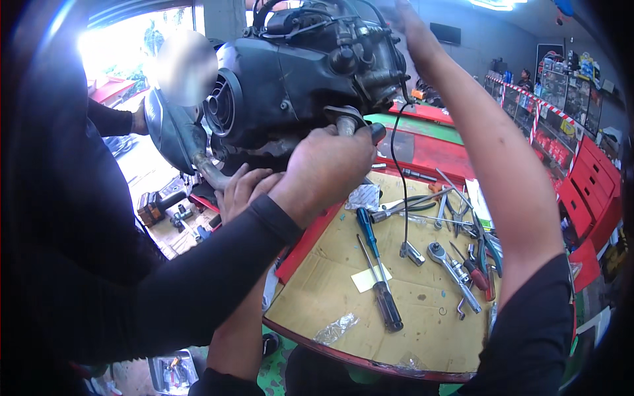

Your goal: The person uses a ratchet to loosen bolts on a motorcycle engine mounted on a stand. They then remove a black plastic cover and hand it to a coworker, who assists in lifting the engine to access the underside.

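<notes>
A dark scooter engine (pixel 284 86) with a finned round cover stands in front of me above a red-edged bench. My left hand (pixel 247 191) has its fingers curled over a bent metal exhaust pipe (pixel 211 173) below the engine; a co-worker's wrist hides part of it. The pipe joins a black muffler (pixel 168 135) on the left. My right hand (pixel 415 33) is raised beside the engine's right side, its fingers mostly cut off or hidden. A co-worker's hand (pixel 330 165) grips the pipe's flanged end (pixel 345 115) under the engine; their other hand (pixel 139 120) touches the muffler.
On the tan bench top (pixel 330 284) lie screwdrivers (pixel 386 307), a ratchet (pixel 454 274), pliers (pixel 485 241) and other tools. A black cable (pixel 398 155) hangs from the engine to the bench. A cordless power tool (pixel 158 204) lies at left. Red panels and shelves stand at right.
</notes>
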Demonstrator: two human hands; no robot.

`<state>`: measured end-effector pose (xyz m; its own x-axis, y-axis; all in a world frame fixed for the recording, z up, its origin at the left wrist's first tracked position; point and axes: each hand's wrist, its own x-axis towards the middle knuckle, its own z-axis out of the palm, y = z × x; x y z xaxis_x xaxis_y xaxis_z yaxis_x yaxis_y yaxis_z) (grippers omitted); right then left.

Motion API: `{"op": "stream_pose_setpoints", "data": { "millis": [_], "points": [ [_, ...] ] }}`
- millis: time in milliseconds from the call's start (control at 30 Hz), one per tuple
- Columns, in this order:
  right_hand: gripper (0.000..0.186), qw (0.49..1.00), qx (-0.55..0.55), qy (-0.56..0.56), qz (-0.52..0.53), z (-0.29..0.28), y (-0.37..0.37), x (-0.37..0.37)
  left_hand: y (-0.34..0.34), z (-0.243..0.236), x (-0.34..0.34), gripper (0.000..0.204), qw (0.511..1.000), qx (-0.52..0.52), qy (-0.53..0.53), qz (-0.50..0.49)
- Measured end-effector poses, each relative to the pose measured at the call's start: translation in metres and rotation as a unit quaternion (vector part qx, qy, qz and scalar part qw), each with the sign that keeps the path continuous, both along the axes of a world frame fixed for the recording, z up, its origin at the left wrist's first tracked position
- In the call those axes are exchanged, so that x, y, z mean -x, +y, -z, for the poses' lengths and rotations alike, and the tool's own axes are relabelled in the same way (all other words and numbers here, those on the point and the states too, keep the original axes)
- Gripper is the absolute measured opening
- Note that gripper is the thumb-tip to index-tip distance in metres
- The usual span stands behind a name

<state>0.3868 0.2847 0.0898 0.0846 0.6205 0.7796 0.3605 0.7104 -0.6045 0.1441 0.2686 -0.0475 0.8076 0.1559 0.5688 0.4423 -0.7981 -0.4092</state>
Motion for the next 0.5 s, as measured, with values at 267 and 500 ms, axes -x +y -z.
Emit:
{"op": "stream_pose_setpoints", "data": {
  "millis": [267, 500],
  "points": [
    [0.09, 0.995, 0.059, 0.075, 0.023, 0.0, 0.017, 0.015, -0.009, -0.005, 0.005, 0.027, 0.998, -0.018, 0.048, -0.021],
    [0.089, 0.992, 0.042, 0.067, 0.094, 0.003, 0.013, 0.011, -0.019, -0.014, -0.006, 0.021, 0.994, -0.06, 0.075, -0.043]
  ]
}}
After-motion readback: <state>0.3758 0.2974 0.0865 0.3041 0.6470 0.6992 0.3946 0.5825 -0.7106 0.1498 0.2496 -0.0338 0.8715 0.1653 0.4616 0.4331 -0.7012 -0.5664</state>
